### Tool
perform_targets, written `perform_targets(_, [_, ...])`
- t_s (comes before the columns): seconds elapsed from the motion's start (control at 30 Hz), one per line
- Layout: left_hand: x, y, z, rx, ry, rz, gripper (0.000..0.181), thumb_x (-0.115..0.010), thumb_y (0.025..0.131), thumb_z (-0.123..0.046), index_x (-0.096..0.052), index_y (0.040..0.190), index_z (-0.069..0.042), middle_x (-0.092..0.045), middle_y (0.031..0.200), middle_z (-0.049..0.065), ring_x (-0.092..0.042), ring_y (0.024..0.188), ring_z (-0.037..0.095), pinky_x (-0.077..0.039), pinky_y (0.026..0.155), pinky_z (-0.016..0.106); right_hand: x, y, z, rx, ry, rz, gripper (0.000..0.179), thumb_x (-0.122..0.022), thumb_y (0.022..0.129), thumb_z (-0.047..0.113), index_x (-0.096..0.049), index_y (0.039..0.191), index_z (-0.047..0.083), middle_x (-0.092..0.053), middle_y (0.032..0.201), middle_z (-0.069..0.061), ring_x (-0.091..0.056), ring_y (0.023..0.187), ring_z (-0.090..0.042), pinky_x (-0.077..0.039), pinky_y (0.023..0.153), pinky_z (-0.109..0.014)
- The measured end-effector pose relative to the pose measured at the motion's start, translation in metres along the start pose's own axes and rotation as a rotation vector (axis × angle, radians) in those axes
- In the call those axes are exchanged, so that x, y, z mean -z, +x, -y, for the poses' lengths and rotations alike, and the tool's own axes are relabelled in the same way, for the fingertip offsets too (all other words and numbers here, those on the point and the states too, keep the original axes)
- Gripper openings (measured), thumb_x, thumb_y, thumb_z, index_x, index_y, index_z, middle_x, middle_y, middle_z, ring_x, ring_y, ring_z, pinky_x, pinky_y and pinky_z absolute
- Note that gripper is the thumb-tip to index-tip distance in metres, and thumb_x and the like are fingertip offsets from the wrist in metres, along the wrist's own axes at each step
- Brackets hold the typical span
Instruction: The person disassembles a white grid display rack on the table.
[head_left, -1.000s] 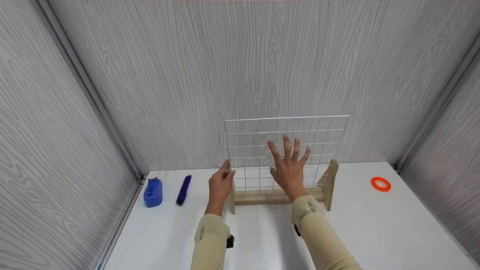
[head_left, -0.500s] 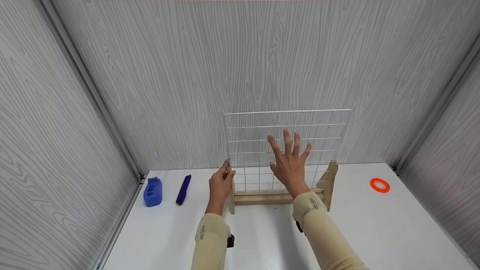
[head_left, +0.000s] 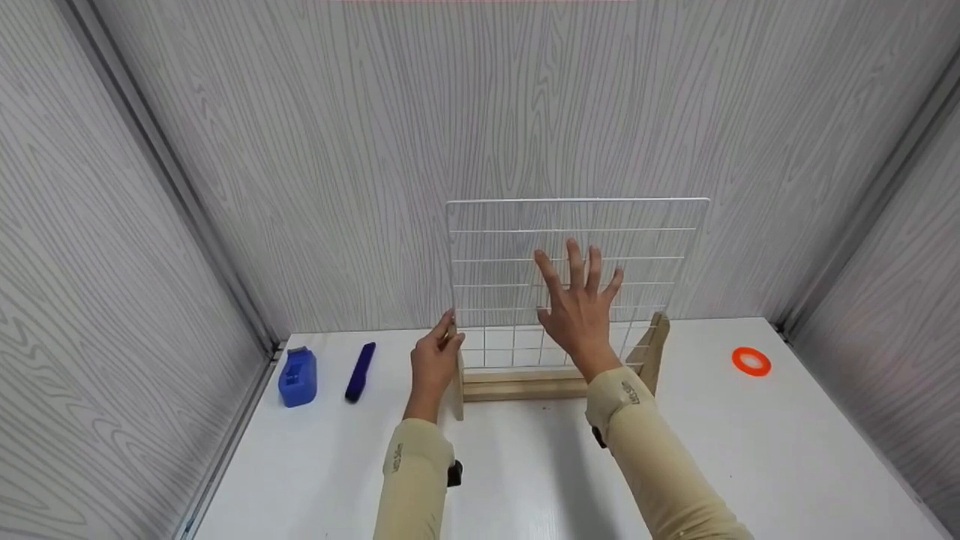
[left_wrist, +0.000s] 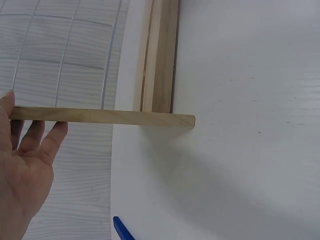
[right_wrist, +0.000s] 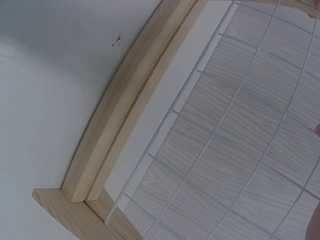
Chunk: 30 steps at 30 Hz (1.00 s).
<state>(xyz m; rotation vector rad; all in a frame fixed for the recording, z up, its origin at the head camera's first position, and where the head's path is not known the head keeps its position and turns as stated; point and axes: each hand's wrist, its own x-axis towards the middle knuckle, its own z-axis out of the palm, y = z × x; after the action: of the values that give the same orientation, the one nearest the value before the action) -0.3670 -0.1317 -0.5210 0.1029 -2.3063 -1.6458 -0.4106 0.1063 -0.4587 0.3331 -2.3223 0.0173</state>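
A white wire grid panel (head_left: 577, 200) rises from a wooden stand (head_left: 517, 386) near the back of the table. My left hand (head_left: 433, 364) pinches the upper end of the stand's left side piece (left_wrist: 105, 116) between thumb and fingers. Spread nearly straight, the fingers of my right hand (head_left: 577, 311) lie against the middle of the panel. In the right wrist view, the panel's bottom wire (right_wrist: 175, 112) shows apart from the grooved crossbar (right_wrist: 122, 107); only bits of that hand show at the right edge.
A blue object like a tape dispenser (head_left: 298, 379) and a dark purple bar (head_left: 360, 373) lie on the table to the left. An orange ring (head_left: 751, 361) lies to the right. The wood-patterned back wall (head_left: 375, 150) stands close behind the panel.
The grid panel has moved upward relative to the stand, and my right hand has risen with it. My left hand keeps its hold on the side piece. The head view has shifted slightly.
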Motion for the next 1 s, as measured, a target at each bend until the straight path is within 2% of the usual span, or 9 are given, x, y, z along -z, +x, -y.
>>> perform_targets(0.17, [0.003,0.000,0.002,0.027,-0.040,0.011,0.053,-0.065,0.100,-0.021,-0.049,0.151,-0.025,-0.053,0.152,0.008,-0.057,0.135,0.026,-0.049,0.109,0.040,0.006,0.005,0.000,0.007,0.004,-0.010,0.115,-0.088,0.075,0.046,-0.009,0.159,0.041,-0.010,0.166,-0.015,-0.013,0.151,-0.047,-0.022,0.106,-0.083])
perform_targets(0.43, [0.002,0.002,0.001,0.006,-0.039,0.019,0.054,-0.065,0.100,-0.021,-0.049,0.151,-0.023,-0.054,0.151,0.009,-0.058,0.134,0.027,-0.049,0.109,0.041,0.017,0.017,-0.006,0.028,-0.011,-0.043,0.116,-0.088,0.074,0.047,-0.010,0.159,0.041,-0.013,0.166,-0.015,-0.017,0.151,-0.046,-0.025,0.105,-0.082])
perform_targets(0.77, [0.001,0.002,0.003,0.015,-0.065,0.015,0.052,-0.065,0.101,-0.020,-0.050,0.151,-0.024,-0.053,0.152,0.009,-0.055,0.137,0.027,-0.048,0.110,0.041,0.025,0.026,-0.008,0.027,0.015,-0.060,0.116,-0.090,0.071,0.046,-0.015,0.159,0.040,-0.015,0.165,-0.015,-0.017,0.151,-0.046,-0.024,0.105,-0.083])
perform_targets(1.0, [0.001,0.003,0.001,0.029,-0.064,0.032,0.053,-0.064,0.101,-0.019,-0.048,0.152,-0.024,-0.052,0.153,0.010,-0.055,0.137,0.027,-0.048,0.110,0.041,0.035,0.036,-0.010,0.028,0.003,-0.035,0.114,-0.088,0.074,0.049,-0.012,0.159,0.040,-0.013,0.166,-0.015,-0.016,0.151,-0.046,-0.022,0.106,-0.083])
